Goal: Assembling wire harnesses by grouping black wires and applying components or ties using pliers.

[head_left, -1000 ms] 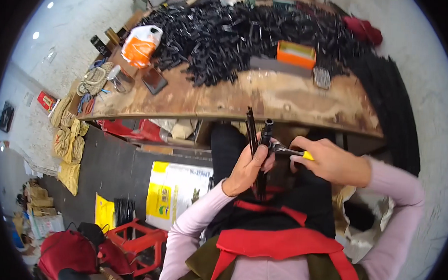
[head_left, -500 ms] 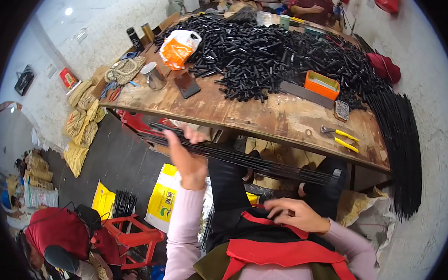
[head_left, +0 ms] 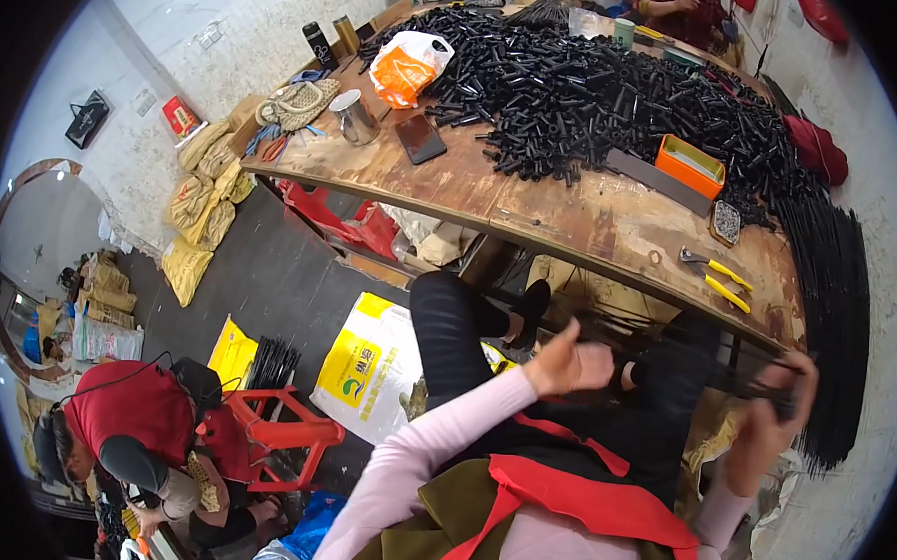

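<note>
A bundle of thin black rods, smeared by motion, stretches across my lap below the table edge. My right hand is at the bundle's right end, its fingers bent around the rods; the hand itself is blurred. Close to the rods' left part is my left hand, thumb raised and apart from loosely bent fingers, with nothing visible in it. The rods seem to pass beyond this hand rather than through it.
The wooden table carries a heap of short black tubes, yellow-handled pliers, an orange box and a phone. More long black rods hang over its right end. A person sits at lower left, near a red stool.
The rods have shifted right. My left hand has moved right and down from near the table edge. My right hand has gone from my lap to the rods' right end. The view has also shifted.
</note>
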Demonstrator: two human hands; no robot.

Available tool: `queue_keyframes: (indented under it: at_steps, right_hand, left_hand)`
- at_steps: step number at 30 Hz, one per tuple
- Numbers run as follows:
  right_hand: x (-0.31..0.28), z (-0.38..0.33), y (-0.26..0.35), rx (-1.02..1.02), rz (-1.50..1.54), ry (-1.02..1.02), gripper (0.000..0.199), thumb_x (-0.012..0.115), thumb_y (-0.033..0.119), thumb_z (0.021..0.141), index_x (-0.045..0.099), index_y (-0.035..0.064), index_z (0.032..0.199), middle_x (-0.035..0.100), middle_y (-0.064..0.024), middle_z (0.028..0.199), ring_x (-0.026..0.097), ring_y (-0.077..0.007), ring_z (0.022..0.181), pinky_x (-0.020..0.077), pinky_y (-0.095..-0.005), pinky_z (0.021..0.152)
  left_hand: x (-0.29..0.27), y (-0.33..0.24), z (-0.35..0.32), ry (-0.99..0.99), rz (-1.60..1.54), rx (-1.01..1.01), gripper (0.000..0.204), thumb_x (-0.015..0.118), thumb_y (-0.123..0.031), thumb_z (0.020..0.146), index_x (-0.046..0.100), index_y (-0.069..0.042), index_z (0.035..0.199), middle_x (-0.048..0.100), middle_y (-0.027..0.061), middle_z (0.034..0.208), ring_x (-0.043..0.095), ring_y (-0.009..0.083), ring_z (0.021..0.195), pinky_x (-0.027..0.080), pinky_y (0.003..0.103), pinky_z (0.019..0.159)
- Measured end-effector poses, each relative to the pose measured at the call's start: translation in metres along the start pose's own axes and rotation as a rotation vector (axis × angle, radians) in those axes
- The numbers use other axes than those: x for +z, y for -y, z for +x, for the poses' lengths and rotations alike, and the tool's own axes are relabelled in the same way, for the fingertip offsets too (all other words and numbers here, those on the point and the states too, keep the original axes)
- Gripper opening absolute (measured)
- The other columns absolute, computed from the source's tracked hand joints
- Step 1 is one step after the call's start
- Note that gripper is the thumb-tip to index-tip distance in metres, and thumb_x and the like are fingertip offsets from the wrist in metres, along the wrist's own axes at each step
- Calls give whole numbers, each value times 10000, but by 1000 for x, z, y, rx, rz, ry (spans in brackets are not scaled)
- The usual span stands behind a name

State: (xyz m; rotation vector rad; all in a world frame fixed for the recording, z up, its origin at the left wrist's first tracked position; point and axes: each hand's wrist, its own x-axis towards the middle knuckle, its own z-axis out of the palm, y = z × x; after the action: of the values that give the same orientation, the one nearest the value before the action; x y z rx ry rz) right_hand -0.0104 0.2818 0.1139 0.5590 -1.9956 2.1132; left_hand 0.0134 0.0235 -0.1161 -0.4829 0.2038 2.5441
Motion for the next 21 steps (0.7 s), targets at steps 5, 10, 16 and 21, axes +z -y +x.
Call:
queue_keyframes:
  at_steps: [5,10,16,21]
  right_hand:
    - [81,-28,-77,349,0,386,429,754,-17,754,620,22,1160,563,34,896,472,-36,733,382,-178,609]
    - [89,-3,-77,350,20,376,409,726,23,792,625,32,1189,568,54,819,473,-12,649,375,-184,545]
    - [65,3,-86,530,273,398,309,757,59,777,648,35,1065,619,25,923,552,-46,835,449,-214,784]
    - [52,-1,-80,582,385,380,251,774,3,740,612,66,922,561,37,868,507,-41,793,418,-214,731]
  left_hand:
    - [53,7,-30,-81,1065,753,298,506,-262,1008,613,-2,1108,656,59,987,608,92,868,481,221,717]
    - [113,14,-64,-115,1168,773,337,526,-145,995,556,35,1279,636,93,1167,584,139,1073,449,262,938]
    - [115,24,-48,-126,1134,862,208,661,-26,893,654,17,1096,659,35,968,603,84,901,481,217,809]
    - [138,17,-56,-77,1209,723,129,702,11,849,633,1,958,611,-11,877,556,38,840,458,194,757]
